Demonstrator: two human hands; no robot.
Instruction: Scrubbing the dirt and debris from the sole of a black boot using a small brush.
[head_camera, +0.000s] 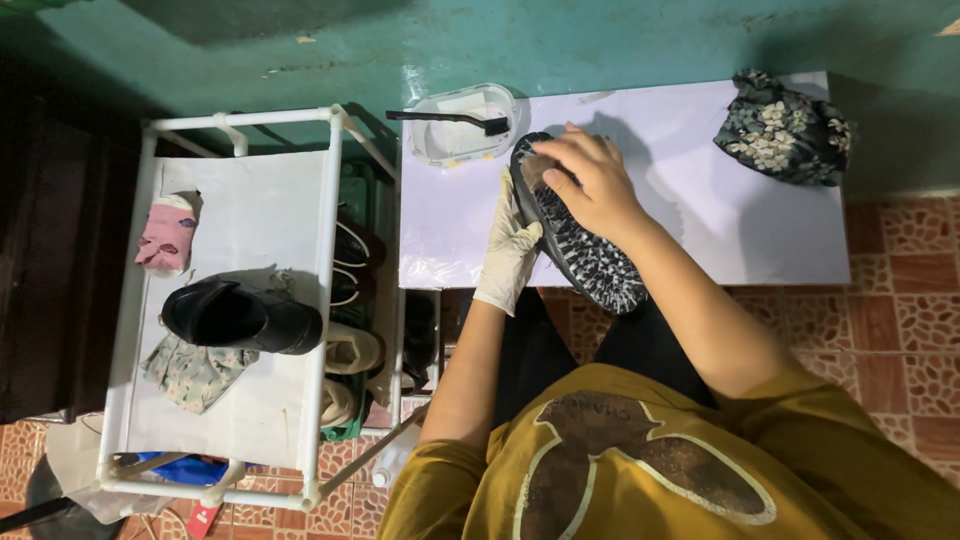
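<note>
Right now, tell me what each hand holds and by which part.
The gloved left hand grips the shoe by its side edge, sole up. The bare right hand presses on the sole near the toe; whether it holds anything cannot be told.

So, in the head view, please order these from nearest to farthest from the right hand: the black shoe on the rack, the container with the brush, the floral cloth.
From the right hand:
1. Container, just to its left on the table.
2. Floral cloth, at the table's right corner.
3. Black shoe, far left on the rack.
</note>
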